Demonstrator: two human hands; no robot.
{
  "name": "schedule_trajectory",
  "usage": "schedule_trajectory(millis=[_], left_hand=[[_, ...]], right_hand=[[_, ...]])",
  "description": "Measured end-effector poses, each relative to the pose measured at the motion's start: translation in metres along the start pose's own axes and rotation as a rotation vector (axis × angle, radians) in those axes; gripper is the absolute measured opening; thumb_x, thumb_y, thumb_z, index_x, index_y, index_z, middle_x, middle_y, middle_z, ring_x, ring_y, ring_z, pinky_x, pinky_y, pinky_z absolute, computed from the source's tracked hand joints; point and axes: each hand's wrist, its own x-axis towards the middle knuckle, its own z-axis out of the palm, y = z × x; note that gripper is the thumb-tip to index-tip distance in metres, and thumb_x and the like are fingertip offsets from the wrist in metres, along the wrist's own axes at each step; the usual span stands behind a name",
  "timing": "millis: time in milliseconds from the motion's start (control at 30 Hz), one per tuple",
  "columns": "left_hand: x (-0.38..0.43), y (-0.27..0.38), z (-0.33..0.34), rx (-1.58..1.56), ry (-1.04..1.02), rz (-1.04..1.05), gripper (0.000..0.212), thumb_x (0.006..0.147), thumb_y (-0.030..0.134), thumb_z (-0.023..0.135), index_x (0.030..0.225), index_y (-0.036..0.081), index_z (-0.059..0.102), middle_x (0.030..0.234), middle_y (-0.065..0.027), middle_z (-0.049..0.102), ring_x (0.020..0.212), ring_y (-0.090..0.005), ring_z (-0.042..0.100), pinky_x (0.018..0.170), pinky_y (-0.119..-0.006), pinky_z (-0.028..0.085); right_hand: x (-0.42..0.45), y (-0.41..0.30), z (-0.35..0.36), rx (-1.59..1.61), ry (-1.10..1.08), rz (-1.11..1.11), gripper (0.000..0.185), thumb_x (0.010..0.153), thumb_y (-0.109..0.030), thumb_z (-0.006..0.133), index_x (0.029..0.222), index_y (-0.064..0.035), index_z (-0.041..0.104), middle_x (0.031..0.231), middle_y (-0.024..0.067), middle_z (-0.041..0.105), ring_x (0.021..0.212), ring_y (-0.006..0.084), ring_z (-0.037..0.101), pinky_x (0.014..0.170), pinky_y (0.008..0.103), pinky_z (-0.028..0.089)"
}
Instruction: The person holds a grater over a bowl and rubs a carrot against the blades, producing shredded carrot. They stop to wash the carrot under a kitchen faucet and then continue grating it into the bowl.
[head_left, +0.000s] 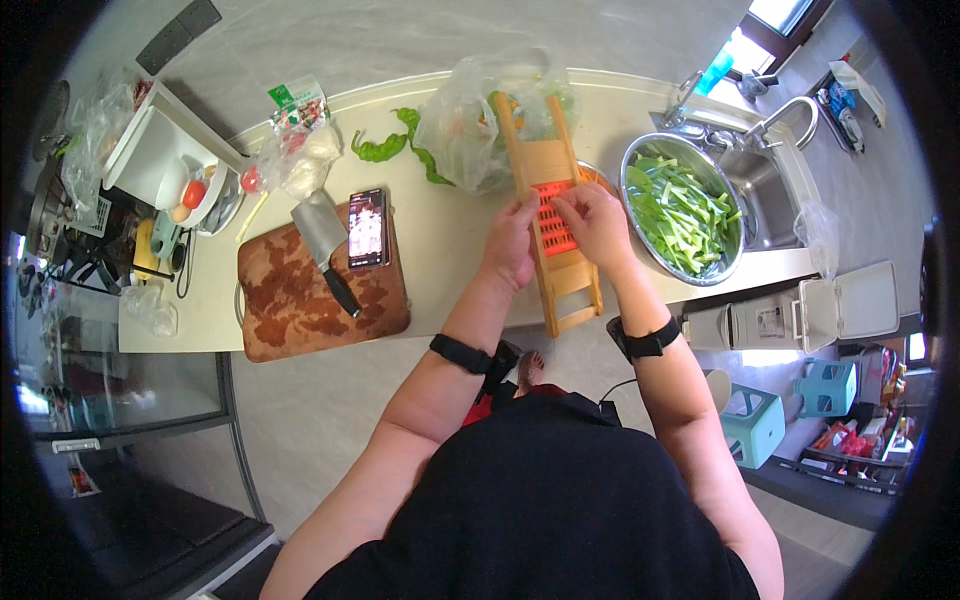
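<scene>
A wooden-framed grater (561, 154) with a red-orange perforated plate (553, 225) lies tilted across the counter's front edge. My left hand (514, 240) grips its left rail, thumb on top. My right hand (596, 225) is over the red plate, its thumb and fingertips pinched together at the holes; whether something small is between them cannot be told. Partly hidden behind the grater is a bowl (596, 177) with orange shreds. To the right stands a metal bowl (739, 225) of cut green leafy vegetables (679, 217). A clear plastic bag (457, 142) with vegetables lies behind the grater.
At left, a wooden cutting board (285, 300) carries a cleaver (322, 232) and a phone (367, 229). Green peppers (379, 148) and bagged food (311, 154) lie behind. A sink (765, 202) with a faucet (784, 124) is at right, an open-lidded white bin (814, 315) below.
</scene>
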Motion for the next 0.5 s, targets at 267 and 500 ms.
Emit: schedule_trajectory(millis=[267, 500], left_hand=[[-0.011, 0.003, 0.007, 0.049, 0.016, -0.013, 0.039, 0.126, 0.032, 0.060, 0.151, 0.005, 0.069, 0.142, -0.0115, 0.079, 0.127, -0.0259, 0.079, 0.111, -0.046, 0.066], [-0.005, -0.006, 0.007, 0.060, 0.001, -0.030, 0.040, 0.125, 0.034, 0.060, 0.152, 0.004, 0.068, 0.141, -0.0121, 0.079, 0.127, -0.0271, 0.079, 0.112, -0.047, 0.066]], right_hand=[[-0.003, -0.014, 0.003, 0.009, -0.045, 0.050, 0.022, 0.106, -0.026, 0.086, 0.117, -0.0077, 0.079, 0.108, 0.0166, 0.077, 0.090, 0.0366, 0.077, 0.081, 0.0479, 0.062], [0.001, 0.011, 0.014, -0.009, 0.146, -0.101, 0.022, 0.110, -0.023, 0.082, 0.118, -0.0041, 0.077, 0.109, 0.0168, 0.078, 0.092, 0.0378, 0.077, 0.083, 0.0489, 0.062]])
